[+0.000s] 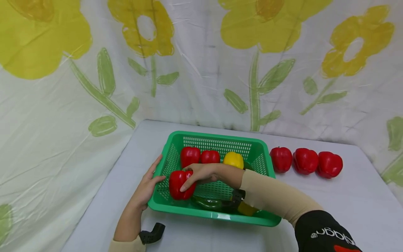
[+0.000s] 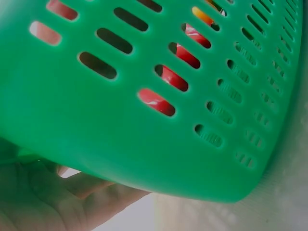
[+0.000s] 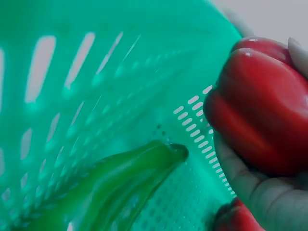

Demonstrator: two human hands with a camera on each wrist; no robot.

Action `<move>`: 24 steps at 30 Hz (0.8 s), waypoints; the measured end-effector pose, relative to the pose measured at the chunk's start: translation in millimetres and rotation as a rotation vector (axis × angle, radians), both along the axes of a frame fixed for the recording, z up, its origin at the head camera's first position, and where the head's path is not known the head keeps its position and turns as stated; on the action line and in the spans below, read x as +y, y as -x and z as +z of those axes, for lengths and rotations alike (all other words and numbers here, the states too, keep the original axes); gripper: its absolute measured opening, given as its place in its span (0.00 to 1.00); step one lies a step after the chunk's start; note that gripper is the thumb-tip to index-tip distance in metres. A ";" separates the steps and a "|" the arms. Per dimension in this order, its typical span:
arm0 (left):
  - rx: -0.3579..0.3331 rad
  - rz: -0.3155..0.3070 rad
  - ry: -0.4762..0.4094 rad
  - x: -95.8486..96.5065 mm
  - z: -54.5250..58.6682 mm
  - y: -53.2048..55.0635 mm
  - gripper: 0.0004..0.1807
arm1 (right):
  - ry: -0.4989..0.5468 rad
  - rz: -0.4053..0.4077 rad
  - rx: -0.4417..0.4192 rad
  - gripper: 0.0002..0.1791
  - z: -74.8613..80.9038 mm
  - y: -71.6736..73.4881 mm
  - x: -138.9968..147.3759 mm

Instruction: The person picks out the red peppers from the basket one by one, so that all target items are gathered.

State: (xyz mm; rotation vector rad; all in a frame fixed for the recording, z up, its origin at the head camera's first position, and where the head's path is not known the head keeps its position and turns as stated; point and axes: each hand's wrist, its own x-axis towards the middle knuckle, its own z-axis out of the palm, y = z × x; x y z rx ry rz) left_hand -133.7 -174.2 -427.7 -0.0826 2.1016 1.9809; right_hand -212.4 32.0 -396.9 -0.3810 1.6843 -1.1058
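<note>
My right hand holds a red bell pepper in the left part of a green plastic basket. In the right wrist view the thumb and fingers sit around this pepper. My left hand grips the basket's left rim, with the thumb at the edge; in the left wrist view its fingers pass behind the rim. Inside the basket are two more red bell peppers, a yellow bell pepper and a long green pepper. Another yellow thing is partly hidden by my right forearm.
Three red bell peppers stand in a row on the white table, right of the basket. Behind the table hangs a pale cloth with yellow flowers. A black wrist device sits on the left wrist.
</note>
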 end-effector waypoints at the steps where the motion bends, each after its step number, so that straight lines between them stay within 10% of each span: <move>1: 0.000 0.001 -0.003 -0.3 -0.3 -0.1 0.36 | 0.006 -0.005 0.000 0.44 1.4 -1.0 1.1; 24: 0.012 0.001 0.010 -1.7 -1.1 0.4 0.37 | 0.082 -0.045 0.013 0.41 31.8 -6.7 51.8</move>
